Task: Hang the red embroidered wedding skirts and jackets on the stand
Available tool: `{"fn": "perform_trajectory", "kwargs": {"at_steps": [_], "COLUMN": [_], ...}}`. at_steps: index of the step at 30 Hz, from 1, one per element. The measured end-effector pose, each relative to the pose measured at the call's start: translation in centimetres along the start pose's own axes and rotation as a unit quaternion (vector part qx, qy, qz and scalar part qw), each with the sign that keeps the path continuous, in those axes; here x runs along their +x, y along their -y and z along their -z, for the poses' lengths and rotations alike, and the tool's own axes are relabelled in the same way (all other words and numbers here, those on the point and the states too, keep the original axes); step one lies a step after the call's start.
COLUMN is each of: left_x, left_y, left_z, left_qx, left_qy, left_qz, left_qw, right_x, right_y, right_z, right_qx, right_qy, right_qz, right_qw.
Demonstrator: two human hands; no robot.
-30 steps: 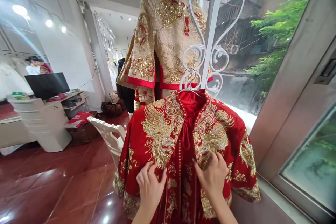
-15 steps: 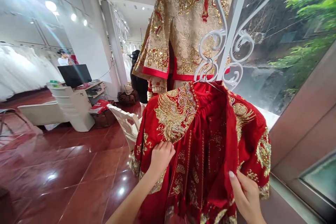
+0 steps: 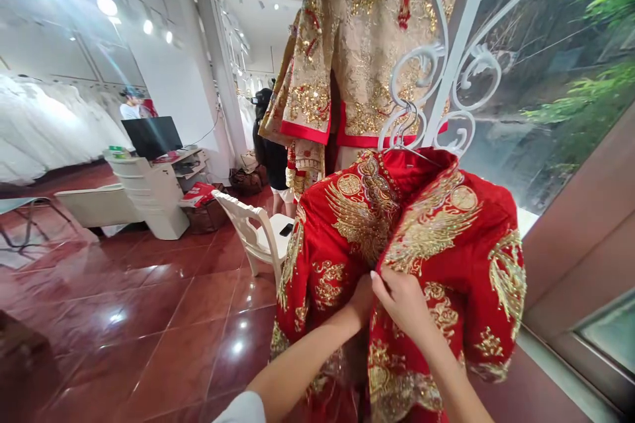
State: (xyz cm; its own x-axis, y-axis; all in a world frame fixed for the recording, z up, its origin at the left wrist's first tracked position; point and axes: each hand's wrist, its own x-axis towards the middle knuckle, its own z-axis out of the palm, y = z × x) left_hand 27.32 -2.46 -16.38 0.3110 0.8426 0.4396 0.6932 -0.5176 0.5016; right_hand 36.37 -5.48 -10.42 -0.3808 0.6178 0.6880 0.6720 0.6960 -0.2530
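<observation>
A red jacket point(image 3: 342, 258) with gold embroidery hangs from a metal hanger point(image 3: 403, 139), its two front panels drawn together. My right hand point(image 3: 403, 297) is closed on the edge of the right front panel, thumb on the outer side. Against the left panel, at the middle opening, is my left hand point(image 3: 364, 294); it grips that panel's edge, though its fingertips are hidden behind the right panel. The right panel overlaps the left one at chest height. Inside the jacket, the red gathered garment is now mostly covered.
A white scrolled metal stand point(image 3: 441, 92) carries the hanger. Behind it hangs a beige and gold jacket point(image 3: 367, 66). A white chair point(image 3: 248, 225) with a phone point(image 3: 286, 230) stands at left. Farther back are a person in black point(image 3: 270, 145), a monitor point(image 3: 153, 135) and white gowns point(image 3: 49, 122).
Both hands have moved towards the jacket's middle, bringing its front panels together over the inner garment. The right hand went left and up; the left hand went right. The view has shifted slightly.
</observation>
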Motion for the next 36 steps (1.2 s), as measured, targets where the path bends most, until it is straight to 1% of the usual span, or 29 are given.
{"fn": "perform_trajectory", "kwargs": {"at_steps": [1,3,4,5,7,8,9,10,11,12,13,14,15,17,18,19,21,22,24,26,27,28,29,30,31,32,34,36], "left_x": [-0.1,-1.5,-2.6,-3.9,-6.6,-7.7,-8.6,-9.2,-9.6,-9.7,-9.7,-9.4,-9.1,-8.4,-8.0,-7.7,-7.4,-7.4,-7.7,-7.6,-7.3,-6.8,-6.0,-5.0,-4.0,-2.9,-1.5,-1.3], "left_y": [0.7,1.5,1.7,1.8,1.9,2.0,2.1,2.4,2.6,2.9,3.2,3.6,3.9,4.3,4.4,4.3,3.5,2.7,0.5,-1.7,-2.5,-2.9,-2.8,-2.3,-1.3,-0.2,2.1,3.6], "left_z": [0.1,0.6,1.1,1.7,3.0,3.8,4.6,5.4,6.3,7.0,7.7,8.2,8.6,8.9,8.9,8.8,8.6,8.5,8.0,7.1,6.5,5.8,5.2,4.7,4.3,4.1,4.0,4.6], "left_qx": [0.005,0.026,0.033,0.045,0.054,0.065,0.085,0.113,0.147,0.183,0.215,0.239,0.254,0.263,0.264,0.267,0.274,0.268,0.233,0.200,0.199,0.209,0.225,0.243,0.258,0.269,0.273,0.275], "left_qy": [0.000,-0.003,-0.013,-0.034,-0.111,-0.168,-0.226,-0.281,-0.331,-0.365,-0.377,-0.360,-0.320,-0.211,-0.167,-0.142,-0.134,-0.136,-0.142,-0.139,-0.127,-0.103,-0.071,-0.037,-0.003,0.016,0.032,0.020], "left_qz": [0.008,0.015,0.023,0.038,0.087,0.102,0.113,0.127,0.146,0.176,0.213,0.252,0.290,0.343,0.354,0.356,0.339,0.320,0.274,0.219,0.200,0.198,0.212,0.241,0.275,0.297,0.313,0.308], "left_qw": [1.000,1.000,0.999,0.998,0.988,0.978,0.964,0.945,0.920,0.896,0.876,0.866,0.865,0.877,0.882,0.884,0.890,0.898,0.922,0.945,0.951,0.952,0.948,0.939,0.926,0.916,0.909,0.911], "right_x": [-0.4,-1.7,-2.5,-3.3,-4.8,-5.3,-5.7,-6.0,-6.2,-6.1,-6.0,-5.7,-5.3,-4.3,-3.7,-3.1,-2.1,-1.8,-1.4,-1.2,-1.2,-1.2,-1.2,-1.2,-1.2,-1.2,-1.2,-0.9], "right_y": [-0.8,-2.2,-2.7,-3.1,-3.8,-4.1,-4.4,-4.7,-5.0,-5.2,-5.2,-5.1,-4.9,-4.2,-4.0,-3.8,-3.9,-4.0,-4.3,-4.2,-3.9,-3.5,-3.0,-2.4,-1.7,-1.1,-0.2,-0.1], "right_z": [-1.4,-3.4,-3.8,-3.9,-3.3,-2.7,-2.0,-1.4,-0.8,-0.3,0.1,0.2,0.2,-0.4,-0.9,-1.3,-2.1,-2.4,-2.5,-2.0,-1.6,-1.0,-0.3,0.4,1.0,1.3,1.2,-0.1], "right_qx": [-0.049,-0.113,-0.124,-0.121,-0.090,-0.073,-0.060,-0.056,-0.060,-0.069,-0.078,-0.085,-0.089,-0.118,-0.143,-0.170,-0.195,-0.177,-0.092,-0.010,0.013,0.023,0.026,0.027,0.027,0.022,-0.020,-0.111], "right_qy": [0.005,0.009,0.009,0.012,0.008,-0.015,-0.057,-0.117,-0.184,-0.244,-0.282,-0.294,-0.280,-0.217,-0.182,-0.149,-0.093,-0.068,-0.038,-0.045,-0.052,-0.060,-0.066,-0.069,-0.070,-0.068,-0.053,-0.026], "right_qz": [-0.019,-0.041,-0.050,-0.058,-0.089,-0.118,-0.151,-0.187,-0.221,-0.249,-0.265,-0.268,-0.262,-0.244,-0.242,-0.247,-0.255,-0.239,-0.170,-0.097,-0.073,-0.057,-0.042,-0.027,-0.010,0.005,0.021,-0.007], "right_qw": [0.999,0.993,0.991,0.991,0.992,0.990,0.985,0.974,0.956,0.935,0.919,0.914,0.919,0.938,0.942,0.942,0.943,0.952,0.980,0.994,0.996,0.996,0.997,0.997,0.997,0.997,0.998,0.993]}}
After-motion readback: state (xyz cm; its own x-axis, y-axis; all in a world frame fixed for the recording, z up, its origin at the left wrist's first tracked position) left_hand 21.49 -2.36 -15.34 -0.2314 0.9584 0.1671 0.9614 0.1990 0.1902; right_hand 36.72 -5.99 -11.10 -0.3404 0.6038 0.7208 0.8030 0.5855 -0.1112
